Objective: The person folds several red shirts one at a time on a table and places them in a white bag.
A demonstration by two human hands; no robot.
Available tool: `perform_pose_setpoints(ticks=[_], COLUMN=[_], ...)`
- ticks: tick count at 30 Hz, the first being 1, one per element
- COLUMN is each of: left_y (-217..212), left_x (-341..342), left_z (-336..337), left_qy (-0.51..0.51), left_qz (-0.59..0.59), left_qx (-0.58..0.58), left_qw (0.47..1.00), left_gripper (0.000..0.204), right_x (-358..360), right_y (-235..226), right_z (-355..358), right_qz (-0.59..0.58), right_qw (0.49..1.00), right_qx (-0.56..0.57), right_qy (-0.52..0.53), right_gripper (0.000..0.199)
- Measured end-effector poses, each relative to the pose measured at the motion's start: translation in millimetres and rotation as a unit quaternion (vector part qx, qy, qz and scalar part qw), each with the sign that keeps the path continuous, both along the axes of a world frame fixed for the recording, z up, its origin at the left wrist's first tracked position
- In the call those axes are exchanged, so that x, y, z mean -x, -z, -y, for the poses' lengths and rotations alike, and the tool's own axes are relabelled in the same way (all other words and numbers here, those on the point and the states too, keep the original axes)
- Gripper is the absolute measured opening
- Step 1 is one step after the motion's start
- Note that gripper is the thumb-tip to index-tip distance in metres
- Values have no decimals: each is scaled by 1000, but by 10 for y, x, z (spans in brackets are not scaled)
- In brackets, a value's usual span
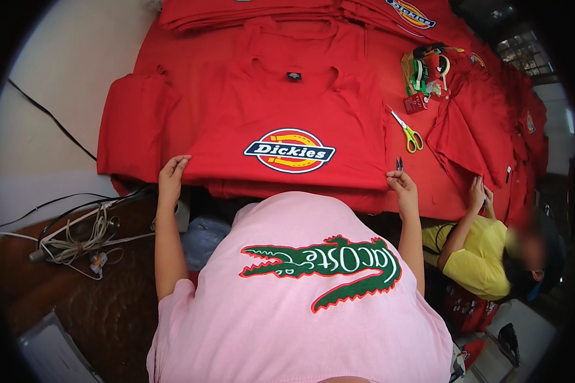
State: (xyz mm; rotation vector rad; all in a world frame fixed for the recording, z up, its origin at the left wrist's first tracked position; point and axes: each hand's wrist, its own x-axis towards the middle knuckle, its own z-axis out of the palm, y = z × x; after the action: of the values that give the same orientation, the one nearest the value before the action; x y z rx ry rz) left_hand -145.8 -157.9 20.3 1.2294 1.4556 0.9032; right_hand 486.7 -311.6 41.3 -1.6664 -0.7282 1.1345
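Note:
A red T-shirt (217,140) lies spread on the table in front of me, its collar at the far side and an oval printed badge (289,150) in its middle. At the shirt's near left corner, my left hand (172,173) pinches the edge between thumb and fingers. My right hand (402,186) grips the near right corner the same way. The cloth between them looks stretched fairly flat. Just beyond my right fingers are small dark thread snips (399,164). Scissors with yellow-green handles (413,138) lie farther off, beside the shirt's right edge.
More folded red shirts (249,14) are stacked at the back. A holder with tape rolls (421,73) and a small red box (416,103) stand at the right. A co-worker in yellow (476,262) handles red cloth nearby. Coiled cables (83,233) lie at the left.

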Motion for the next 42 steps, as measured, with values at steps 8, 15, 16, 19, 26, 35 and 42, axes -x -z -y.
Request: perform_pose_setpoints(ticks=[8, 15, 16, 19, 26, 35, 42], left_y=[54, 363, 286, -133, -217, 34, 143], left_x=[-392, -1176, -1316, -1611, -1644, -1525, -1531], left_z=[-265, -1638, -1825, -2191, -2503, -2605, -2755], left_qy=[38, -32, -38, -65, -14, -36, -61], left_qz=[-293, 9, -6, 4, 298, 372, 331], left_qx=[-173, -124, -112, -27, 160, 72, 96], left_qw=[939, 992, 993, 998, 941, 925, 937], left_gripper=[23, 39, 43, 50, 51, 40, 43], right_x=[253, 190, 105, 88, 155, 187, 222], right_y=[90, 396, 380, -29, -173, 37, 257], right_z=[-596, -2291, -2500, -2952, -3245, -3336, -3362], right_qz=[360, 89, 153, 174, -210, -346, -168], right_qw=[932, 983, 983, 980, 954, 934, 985], right_qx=[-40, -157, -102, 95, 200, 90, 33], right_qy=[-11, 46, 28, -15, -79, -23, 7], right_gripper=[14, 26, 32, 48, 58, 48, 41])
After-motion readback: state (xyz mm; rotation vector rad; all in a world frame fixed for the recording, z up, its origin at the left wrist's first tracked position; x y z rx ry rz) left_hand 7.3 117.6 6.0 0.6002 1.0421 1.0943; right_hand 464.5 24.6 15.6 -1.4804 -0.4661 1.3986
